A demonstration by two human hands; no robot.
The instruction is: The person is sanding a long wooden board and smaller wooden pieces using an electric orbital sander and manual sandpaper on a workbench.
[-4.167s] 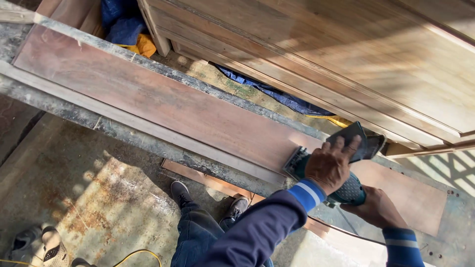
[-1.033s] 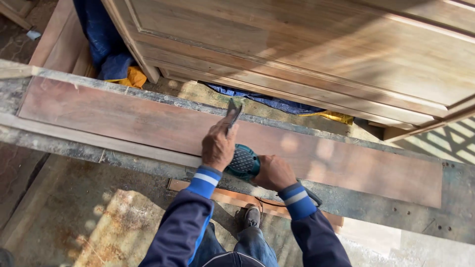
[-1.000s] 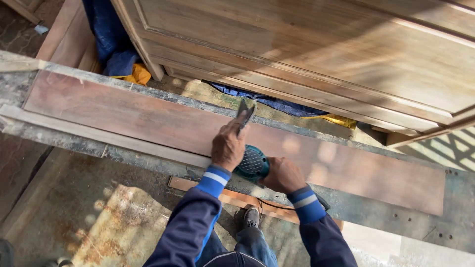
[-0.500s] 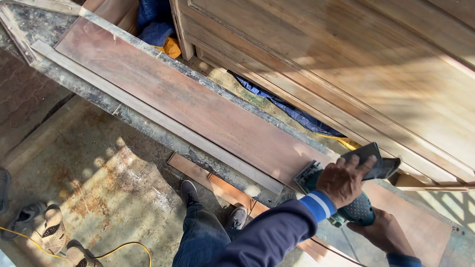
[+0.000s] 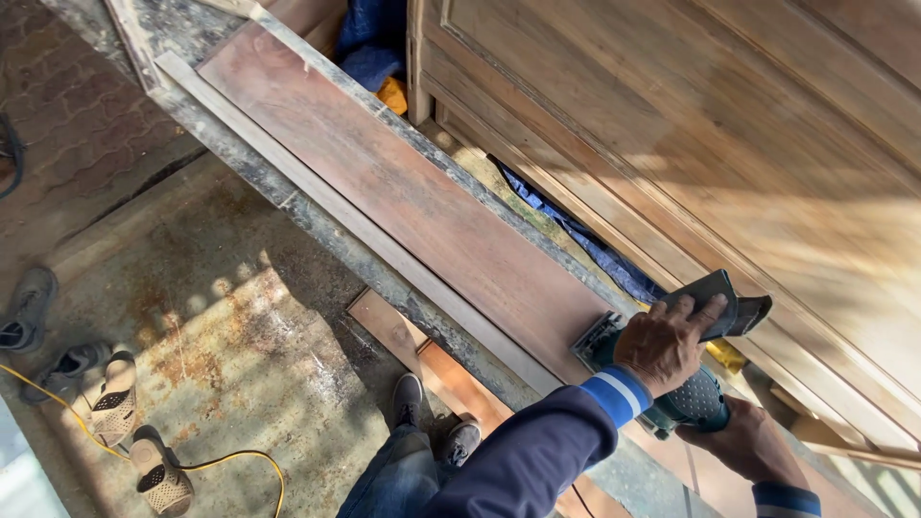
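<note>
Reddish plank [image 5: 422, 206] on grimy workbench [image 5: 317, 225], both hands gripping green sander [image 5: 672, 384], rusty concrete floor [image 5: 221, 336].

Large panelled wooden door [image 5: 729, 144], unfinished and pale brown, fills the upper right. Below its lower edge lies crumpled blue cloth [image 5: 585, 240]; more blue cloth and a yellow-orange piece [image 5: 391, 94] sit near the door's left corner. Far left of the door, on the stained concrete floor [image 5: 221, 317], lie a pair of woven sandals [image 5: 134, 441] and dark shoes [image 5: 29, 307], with a yellow cable [image 5: 240, 460] curving beside the sandals.
</note>
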